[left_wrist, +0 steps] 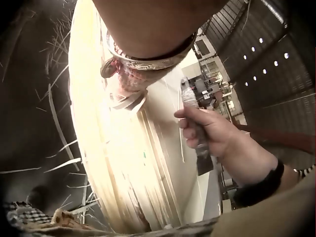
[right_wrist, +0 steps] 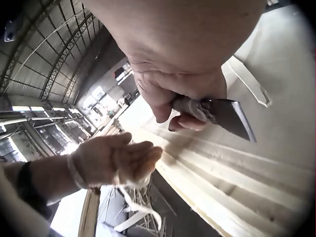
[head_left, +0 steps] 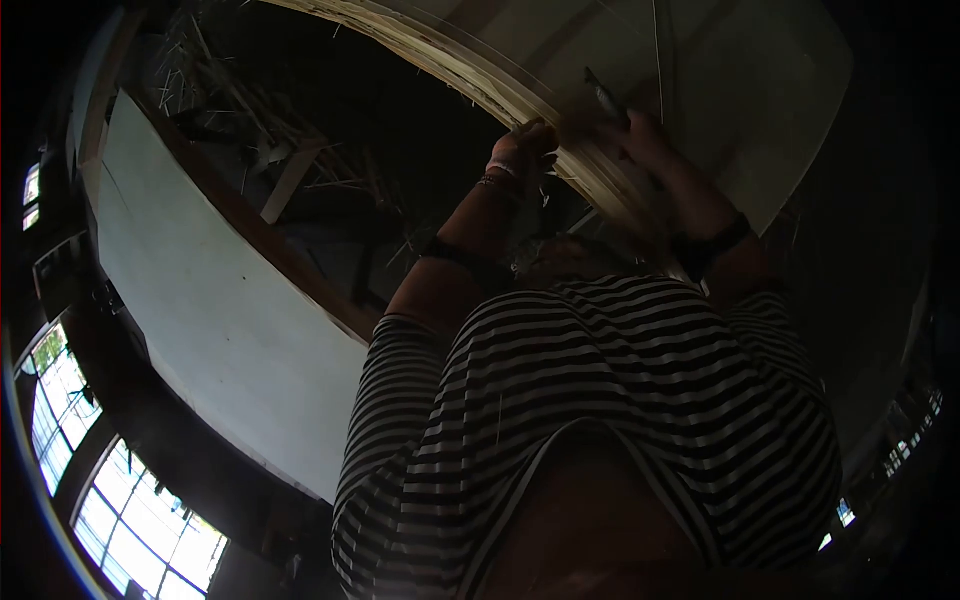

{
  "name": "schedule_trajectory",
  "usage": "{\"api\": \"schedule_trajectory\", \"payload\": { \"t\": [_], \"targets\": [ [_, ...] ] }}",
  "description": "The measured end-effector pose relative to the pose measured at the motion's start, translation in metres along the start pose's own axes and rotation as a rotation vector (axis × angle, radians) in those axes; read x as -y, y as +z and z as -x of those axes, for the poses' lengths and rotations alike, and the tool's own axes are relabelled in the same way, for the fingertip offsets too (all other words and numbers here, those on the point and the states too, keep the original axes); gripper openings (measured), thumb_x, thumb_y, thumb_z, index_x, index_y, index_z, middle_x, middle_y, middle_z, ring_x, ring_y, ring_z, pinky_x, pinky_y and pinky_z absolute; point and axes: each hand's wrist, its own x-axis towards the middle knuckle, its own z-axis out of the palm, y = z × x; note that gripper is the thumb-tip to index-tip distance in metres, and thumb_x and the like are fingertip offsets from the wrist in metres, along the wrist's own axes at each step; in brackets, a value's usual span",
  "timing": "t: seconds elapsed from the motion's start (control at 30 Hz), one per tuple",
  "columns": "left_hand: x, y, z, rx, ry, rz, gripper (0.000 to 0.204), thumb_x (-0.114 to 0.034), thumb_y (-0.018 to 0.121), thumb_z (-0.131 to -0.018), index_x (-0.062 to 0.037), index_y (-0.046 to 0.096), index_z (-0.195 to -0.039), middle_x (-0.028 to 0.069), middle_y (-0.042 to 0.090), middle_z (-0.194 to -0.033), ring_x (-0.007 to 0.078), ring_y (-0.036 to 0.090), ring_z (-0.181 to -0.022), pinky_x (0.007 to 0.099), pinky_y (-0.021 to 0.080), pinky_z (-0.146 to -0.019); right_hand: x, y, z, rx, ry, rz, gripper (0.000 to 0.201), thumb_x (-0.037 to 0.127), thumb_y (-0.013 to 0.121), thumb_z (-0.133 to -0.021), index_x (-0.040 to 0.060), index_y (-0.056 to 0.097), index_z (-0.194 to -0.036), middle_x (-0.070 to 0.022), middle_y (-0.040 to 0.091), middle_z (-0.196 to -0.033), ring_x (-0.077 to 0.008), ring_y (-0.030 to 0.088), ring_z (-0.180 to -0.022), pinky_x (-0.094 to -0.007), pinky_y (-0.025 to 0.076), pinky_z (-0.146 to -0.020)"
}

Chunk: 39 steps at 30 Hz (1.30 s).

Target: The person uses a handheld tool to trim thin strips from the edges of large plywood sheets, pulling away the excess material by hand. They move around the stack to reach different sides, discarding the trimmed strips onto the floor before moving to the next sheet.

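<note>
My right hand (head_left: 640, 140) (left_wrist: 222, 140) grips a flat-bladed knife (left_wrist: 204, 160) (right_wrist: 232, 118) by its wrapped handle, above the pale sheet beside the stack's edge. The bare blade shows in the right wrist view. Across the edge of the layered wood sheets (head_left: 480, 70) (left_wrist: 133, 173) is my left hand (head_left: 522, 148) (right_wrist: 118, 160), fingers curled together round a thin, pale wood strip (left_wrist: 129, 102). Part of the strip hangs below that hand. In the left wrist view the fingertips are mostly hidden behind the wrist.
A large pale panel (head_left: 220, 290) with a wooden edge stands at the left. Loose wood splinters (right_wrist: 140, 197) lie below the stack's edge. A narrow offcut (right_wrist: 249, 81) rests on the top sheet. Windows (head_left: 150, 525) and a curved metal roof (right_wrist: 49, 44) are beyond.
</note>
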Motion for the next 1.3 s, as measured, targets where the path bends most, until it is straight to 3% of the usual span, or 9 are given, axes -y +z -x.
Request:
{"api": "schedule_trajectory", "payload": {
  "t": [0.03,0.1,0.4,0.47,0.57,0.87,1.0,1.1,1.3],
  "targets": [
    [-0.002,0.011,-0.004,0.038,0.181,-0.160,0.023,-0.020,0.051,-0.091,-0.0076,0.054,-0.109,0.0039,0.060,-0.093,0.0164,0.057,-0.087,0.0328,0.043,-0.078,-0.002,0.006,0.008,0.027,0.002,-0.040,0.042,0.036,0.066,-0.080,-0.0017,0.056,-0.097,-0.0066,0.059,-0.068,-0.0138,0.056,-0.053,-0.0276,0.046,-0.047],
    [-0.069,0.054,-0.012,-0.523,-0.554,0.415,0.024,-0.019,0.051,-0.090,-0.0108,0.053,-0.113,0.0004,0.060,-0.093,0.0157,0.057,-0.091,0.0361,0.042,-0.082,-0.008,0.010,0.013,0.056,-0.001,-0.085,0.039,0.032,0.066,-0.081,-0.0010,0.057,-0.101,-0.0054,0.060,-0.070,-0.0119,0.054,-0.052,-0.0256,0.044,-0.046],
    [-0.067,0.068,-0.003,-0.488,-0.445,0.426,0.029,-0.019,0.049,-0.090,-0.0115,0.050,-0.118,-0.0006,0.060,-0.101,0.0144,0.056,-0.096,0.0347,0.041,-0.085,-0.004,0.037,-0.010,0.058,-0.097,-0.185,0.038,0.022,0.058,-0.085,0.0016,0.049,-0.115,-0.0137,0.061,-0.086,-0.0182,0.059,-0.062,-0.0310,0.048,-0.050],
    [-0.057,0.066,0.000,-0.465,-0.425,0.439,0.029,-0.020,0.049,-0.090,-0.0115,0.050,-0.118,-0.0008,0.059,-0.103,0.0141,0.055,-0.097,0.0347,0.040,-0.085,-0.015,0.068,-0.059,-0.132,-0.403,0.129,0.034,0.024,0.057,-0.085,0.0006,0.049,-0.109,-0.0193,0.061,-0.087,-0.0300,0.061,-0.070,-0.0412,0.050,-0.061],
    [-0.058,0.061,0.006,-0.415,-0.399,0.426,0.030,-0.020,0.050,-0.091,-0.0111,0.050,-0.119,-0.0003,0.058,-0.107,0.0139,0.054,-0.099,0.0333,0.041,-0.084,0.054,0.064,-0.070,-0.056,-0.371,0.303,0.034,0.027,0.057,-0.083,0.0003,0.050,-0.103,-0.0236,0.060,-0.091,-0.0397,0.059,-0.082,-0.0478,0.047,-0.073],
    [-0.025,-0.013,0.091,-0.662,-0.263,0.781,0.017,-0.018,0.053,-0.089,-0.0050,0.056,-0.100,0.0014,0.057,-0.093,0.0121,0.055,-0.082,0.0266,0.046,-0.071,0.118,0.128,-0.170,-0.045,-0.551,0.499,0.038,0.025,0.058,-0.081,-0.0005,0.049,-0.108,-0.0235,0.059,-0.100,-0.0397,0.058,-0.090,-0.0461,0.048,-0.080],
    [0.032,-0.060,0.173,-0.450,0.046,0.772,0.015,-0.019,0.055,-0.087,-0.0064,0.053,-0.080,-0.0013,0.048,-0.076,0.0098,0.043,-0.065,0.0240,0.038,-0.057,0.140,0.145,-0.190,-0.027,-0.559,0.322,0.033,0.022,0.058,-0.081,-0.0009,0.052,-0.104,-0.0231,0.060,-0.098,-0.0387,0.059,-0.090,-0.0460,0.048,-0.079],
    [0.018,-0.052,0.221,-0.823,-0.260,0.926,0.009,0.000,0.051,-0.080,-0.0058,0.052,-0.087,-0.0002,0.051,-0.075,0.0127,0.049,-0.068,0.0241,0.039,-0.059,0.149,0.146,-0.194,0.068,-0.493,0.248,0.028,0.018,0.056,-0.080,-0.0008,0.054,-0.101,-0.0236,0.060,-0.097,-0.0388,0.059,-0.090,-0.0465,0.048,-0.078],
    [0.054,-0.056,0.255,-0.848,-0.148,1.104,0.007,-0.002,0.053,-0.082,-0.0065,0.055,-0.087,0.0001,0.055,-0.078,0.0142,0.051,-0.070,0.0271,0.044,-0.069,0.135,0.137,-0.182,0.139,-0.402,0.222,0.025,0.015,0.055,-0.080,-0.0005,0.054,-0.099,-0.0246,0.059,-0.096,-0.0390,0.059,-0.091,-0.0471,0.048,-0.077]
  ]
}}
